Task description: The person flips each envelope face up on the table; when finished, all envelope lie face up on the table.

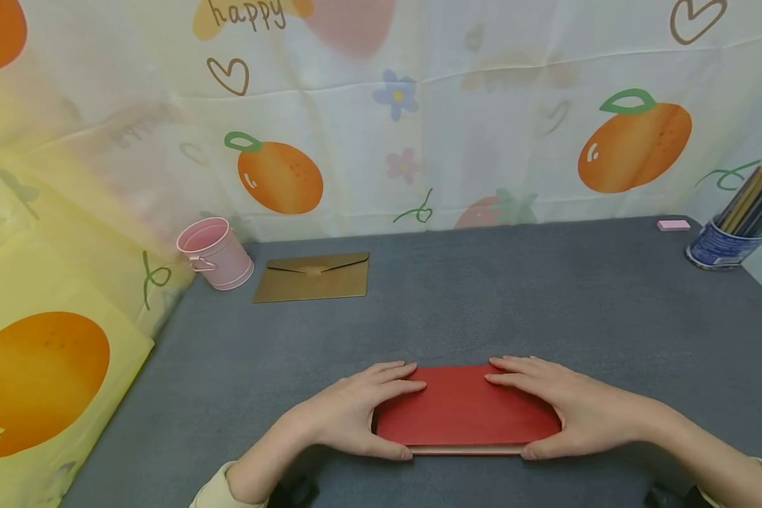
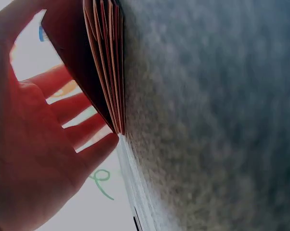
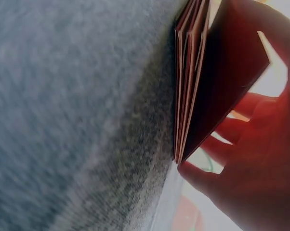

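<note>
A red card (image 1: 468,406) with several leaves lies crosswise on the grey table, near its front. My left hand (image 1: 362,413) holds its left end, thumb at the near corner and fingers over the far side. At the other end my right hand (image 1: 581,409) grips it in mirror fashion. Both wrist views show the card's layered leaves (image 2: 106,62) from the side, close together at the far edge. Its top cover (image 3: 227,77) slants up away from them toward the thumb. My left palm (image 2: 34,139) and right palm (image 3: 260,168) stand off the card's ends.
A gold envelope (image 1: 314,279) lies at the back left beside a pink bucket (image 1: 216,254). At the back right stand a pencil holder (image 1: 727,243) full of pencils and a small pink eraser (image 1: 673,226). A fruit-patterned cloth (image 1: 355,176) hangs behind.
</note>
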The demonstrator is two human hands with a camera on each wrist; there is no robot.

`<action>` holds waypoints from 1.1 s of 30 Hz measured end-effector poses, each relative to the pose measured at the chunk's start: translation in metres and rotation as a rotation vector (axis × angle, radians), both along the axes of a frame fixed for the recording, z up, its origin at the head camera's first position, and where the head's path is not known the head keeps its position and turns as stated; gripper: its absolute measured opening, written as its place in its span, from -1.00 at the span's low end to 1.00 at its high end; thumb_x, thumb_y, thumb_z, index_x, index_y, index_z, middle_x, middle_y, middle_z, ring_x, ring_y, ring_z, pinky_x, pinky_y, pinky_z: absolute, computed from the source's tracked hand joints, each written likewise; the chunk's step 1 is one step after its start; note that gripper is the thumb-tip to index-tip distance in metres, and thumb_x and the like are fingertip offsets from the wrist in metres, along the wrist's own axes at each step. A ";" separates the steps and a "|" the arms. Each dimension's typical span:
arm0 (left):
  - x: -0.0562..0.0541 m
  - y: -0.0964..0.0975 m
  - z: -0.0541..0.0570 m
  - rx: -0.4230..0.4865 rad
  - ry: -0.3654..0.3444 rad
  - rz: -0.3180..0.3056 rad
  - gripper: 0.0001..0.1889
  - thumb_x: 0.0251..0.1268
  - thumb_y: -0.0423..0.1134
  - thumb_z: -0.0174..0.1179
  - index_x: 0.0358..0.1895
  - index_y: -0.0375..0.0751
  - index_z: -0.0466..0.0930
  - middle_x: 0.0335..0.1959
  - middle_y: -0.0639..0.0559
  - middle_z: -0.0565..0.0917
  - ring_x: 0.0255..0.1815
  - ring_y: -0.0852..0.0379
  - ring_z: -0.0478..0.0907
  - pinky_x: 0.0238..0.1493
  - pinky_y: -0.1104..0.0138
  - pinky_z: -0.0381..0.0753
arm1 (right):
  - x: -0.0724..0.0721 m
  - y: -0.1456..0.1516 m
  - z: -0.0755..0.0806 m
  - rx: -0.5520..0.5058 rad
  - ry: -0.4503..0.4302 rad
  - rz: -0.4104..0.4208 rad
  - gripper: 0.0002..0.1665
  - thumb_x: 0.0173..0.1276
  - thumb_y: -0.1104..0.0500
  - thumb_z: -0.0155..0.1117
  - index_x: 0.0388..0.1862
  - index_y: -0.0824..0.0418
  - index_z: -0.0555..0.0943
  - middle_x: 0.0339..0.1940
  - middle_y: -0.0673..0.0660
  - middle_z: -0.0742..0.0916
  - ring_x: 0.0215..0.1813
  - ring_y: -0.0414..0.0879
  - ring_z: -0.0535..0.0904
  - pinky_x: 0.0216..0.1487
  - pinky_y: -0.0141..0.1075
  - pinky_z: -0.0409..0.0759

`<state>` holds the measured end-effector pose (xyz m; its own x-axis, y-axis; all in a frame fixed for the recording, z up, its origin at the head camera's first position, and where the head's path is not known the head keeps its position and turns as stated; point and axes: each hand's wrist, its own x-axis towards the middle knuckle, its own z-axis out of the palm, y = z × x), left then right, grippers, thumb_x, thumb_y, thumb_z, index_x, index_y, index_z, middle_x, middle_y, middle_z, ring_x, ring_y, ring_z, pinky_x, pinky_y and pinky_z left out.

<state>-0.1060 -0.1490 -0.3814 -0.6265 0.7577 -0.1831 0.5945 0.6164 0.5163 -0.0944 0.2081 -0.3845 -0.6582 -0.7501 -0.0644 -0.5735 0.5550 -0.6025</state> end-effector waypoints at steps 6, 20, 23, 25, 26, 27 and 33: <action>-0.005 -0.002 0.004 0.077 -0.016 0.046 -0.33 0.18 0.31 0.19 0.38 0.32 0.37 0.45 0.27 0.27 0.45 0.21 0.17 0.27 -0.08 0.34 | -0.007 0.004 0.002 -0.092 -0.038 -0.001 -0.30 0.32 -0.17 0.30 0.42 -0.21 0.36 0.46 -0.06 0.39 0.43 0.00 0.32 0.22 0.05 0.44; -0.021 -0.002 0.000 0.316 -0.079 0.131 -0.61 0.43 0.12 0.06 0.23 0.15 0.55 0.10 0.32 0.60 0.12 0.32 0.51 0.17 0.25 0.48 | -0.026 0.005 0.005 -0.354 -0.141 -0.107 -0.64 0.41 0.14 0.26 0.17 0.01 0.62 0.08 -0.08 0.70 0.09 -0.17 0.62 0.05 -0.31 0.58; -0.024 -0.001 0.000 0.356 -0.078 0.174 -0.65 0.48 0.09 0.01 0.18 0.15 0.59 0.04 0.34 0.63 0.09 0.34 0.53 0.15 0.25 0.50 | -0.031 0.003 0.005 -0.416 -0.167 -0.162 -0.71 0.41 0.17 0.26 0.09 0.03 0.66 -0.01 -0.05 0.73 0.01 -0.11 0.66 -0.04 -0.32 0.61; -0.026 -0.001 0.000 0.376 -0.067 0.204 -0.67 0.49 0.08 0.00 0.15 0.16 0.61 0.01 0.35 0.65 0.07 0.34 0.54 0.12 0.25 0.52 | -0.034 0.002 0.004 -0.433 -0.169 -0.211 -0.76 0.41 0.16 0.27 0.03 0.02 0.68 -0.06 -0.03 0.75 -0.05 -0.07 0.68 -0.09 -0.32 0.63; -0.027 -0.001 0.000 0.385 -0.061 0.219 -0.69 0.49 0.08 0.00 0.13 0.19 0.61 -0.01 0.34 0.66 0.05 0.34 0.55 0.09 0.25 0.52 | -0.035 0.002 0.004 -0.433 -0.167 -0.238 -0.78 0.40 0.15 0.28 0.00 0.01 0.68 -0.08 -0.03 0.75 -0.07 -0.06 0.68 -0.11 -0.32 0.62; -0.028 -0.001 -0.001 0.395 -0.055 0.234 -0.71 0.49 0.08 0.01 0.11 0.22 0.62 -0.04 0.34 0.67 0.02 0.34 0.56 0.06 0.26 0.54 | -0.036 0.002 0.004 -0.433 -0.174 -0.264 -0.79 0.40 0.14 0.29 -0.02 -0.02 0.69 -0.10 -0.02 0.75 -0.10 -0.04 0.68 -0.15 -0.32 0.61; -0.034 -0.003 -0.003 0.473 0.012 0.245 -0.76 0.38 -0.06 0.21 0.04 0.06 0.67 -0.14 0.23 0.71 -0.12 0.28 0.61 -0.04 0.26 0.59 | -0.040 0.004 0.002 -0.394 -0.201 -0.338 -0.81 0.35 0.09 0.34 -0.07 -0.02 0.70 -0.16 0.03 0.75 -0.18 -0.07 0.63 -0.26 -0.34 0.55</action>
<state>-0.1404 -0.1521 -0.3849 -0.7952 0.5872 0.1515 0.4700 0.4389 0.7659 -0.1349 0.2124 -0.3822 -0.8703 -0.4917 0.0290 -0.2546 0.3987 -0.8810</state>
